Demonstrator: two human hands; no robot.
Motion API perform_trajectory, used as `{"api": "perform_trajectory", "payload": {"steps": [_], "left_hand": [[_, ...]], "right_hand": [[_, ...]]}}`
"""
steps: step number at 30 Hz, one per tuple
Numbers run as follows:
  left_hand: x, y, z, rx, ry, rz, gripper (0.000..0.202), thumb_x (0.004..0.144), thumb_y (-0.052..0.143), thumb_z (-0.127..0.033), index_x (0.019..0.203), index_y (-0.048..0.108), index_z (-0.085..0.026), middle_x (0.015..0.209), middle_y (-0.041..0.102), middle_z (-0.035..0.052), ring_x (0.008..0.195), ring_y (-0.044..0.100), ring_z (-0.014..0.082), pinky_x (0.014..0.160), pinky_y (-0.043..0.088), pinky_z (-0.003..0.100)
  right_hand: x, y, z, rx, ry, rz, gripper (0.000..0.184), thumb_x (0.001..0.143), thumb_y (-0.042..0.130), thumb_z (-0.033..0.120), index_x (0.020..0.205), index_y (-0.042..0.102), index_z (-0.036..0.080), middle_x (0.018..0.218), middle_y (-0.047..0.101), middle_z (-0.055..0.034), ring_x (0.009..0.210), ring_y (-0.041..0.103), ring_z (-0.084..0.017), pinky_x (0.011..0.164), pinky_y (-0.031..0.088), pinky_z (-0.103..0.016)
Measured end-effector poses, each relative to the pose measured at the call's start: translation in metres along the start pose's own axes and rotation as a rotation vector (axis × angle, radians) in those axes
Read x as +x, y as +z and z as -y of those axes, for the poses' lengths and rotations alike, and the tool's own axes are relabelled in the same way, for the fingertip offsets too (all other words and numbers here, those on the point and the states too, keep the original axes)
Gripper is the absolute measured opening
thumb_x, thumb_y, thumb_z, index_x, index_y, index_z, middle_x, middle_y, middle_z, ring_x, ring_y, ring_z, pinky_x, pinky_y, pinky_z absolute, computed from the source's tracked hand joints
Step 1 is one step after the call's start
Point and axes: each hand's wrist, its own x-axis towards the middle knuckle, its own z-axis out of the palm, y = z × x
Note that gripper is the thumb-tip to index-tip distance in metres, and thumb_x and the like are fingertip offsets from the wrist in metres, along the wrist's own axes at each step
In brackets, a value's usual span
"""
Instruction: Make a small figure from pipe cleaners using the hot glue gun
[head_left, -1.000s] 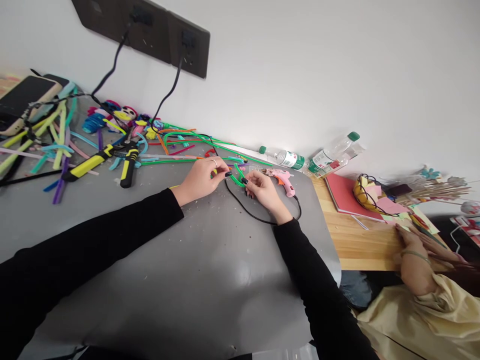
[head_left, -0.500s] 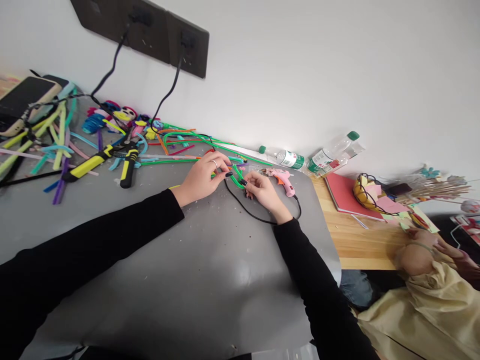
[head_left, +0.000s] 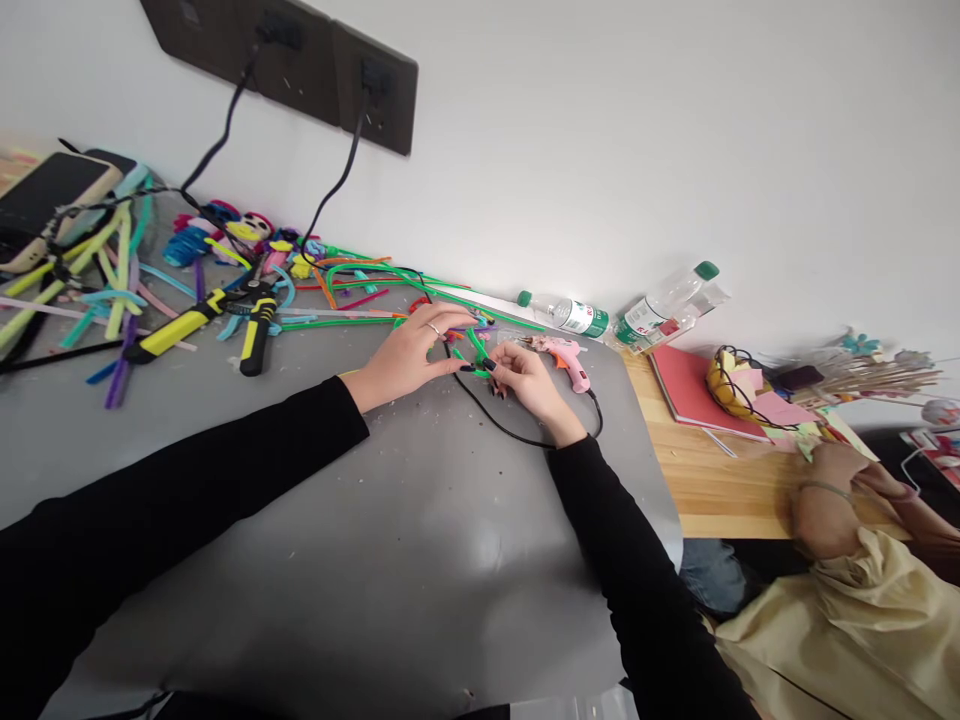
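Note:
My left hand and my right hand meet over a grey mat, both in black sleeves. Between their fingertips is a bent green pipe cleaner; both hands pinch it. A black cord runs under my right hand to a pink glue gun lying just right of that hand.
Many coloured pipe cleaners and yellow-handled pliers lie at the left. Two plastic bottles stand by the wall. A red notebook is on the wooden table. Another person in a yellow sleeve sits at the right.
My left fingers have shifted along the green pipe cleaner, bending it a little more. The other person's hand at the right has pulled back toward their body.

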Motion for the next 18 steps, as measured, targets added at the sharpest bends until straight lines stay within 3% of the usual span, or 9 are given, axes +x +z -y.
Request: {"api": "perform_trajectory", "payload": {"steps": [4,11,18], "left_hand": [[0.000,0.002,0.004,0.055,0.038,0.079,0.051,0.094,0.078,-0.034,0.141,0.061,-0.024,0.140,0.067,0.0128,0.132,0.059,0.0300,0.115,0.048,0.054],[0.000,0.000,0.007,0.082,0.089,0.123,0.036,0.096,0.073,-0.045,0.123,0.073,-0.022,0.114,0.074,0.0111,0.113,0.063,0.0281,0.103,0.053,0.047],[-0.003,0.004,0.013,0.126,0.089,0.190,0.036,0.098,0.071,-0.046,0.125,0.074,-0.023,0.119,0.073,0.0111,0.115,0.064,0.0277,0.104,0.052,0.044]], "right_hand": [[0.000,0.000,0.000,-0.010,-0.018,0.030,0.025,0.083,0.072,0.040,0.082,0.056,0.021,0.060,0.058,0.0051,0.050,0.048,-0.009,0.051,0.038,-0.023],[0.000,0.001,-0.002,0.000,-0.023,0.070,0.024,0.085,0.071,0.039,0.081,0.056,0.021,0.060,0.057,0.0050,0.050,0.047,-0.009,0.052,0.036,-0.023],[-0.001,0.001,0.001,-0.009,-0.002,0.071,0.025,0.084,0.071,0.041,0.081,0.055,0.022,0.059,0.057,0.0049,0.051,0.046,-0.010,0.052,0.036,-0.023]]}}
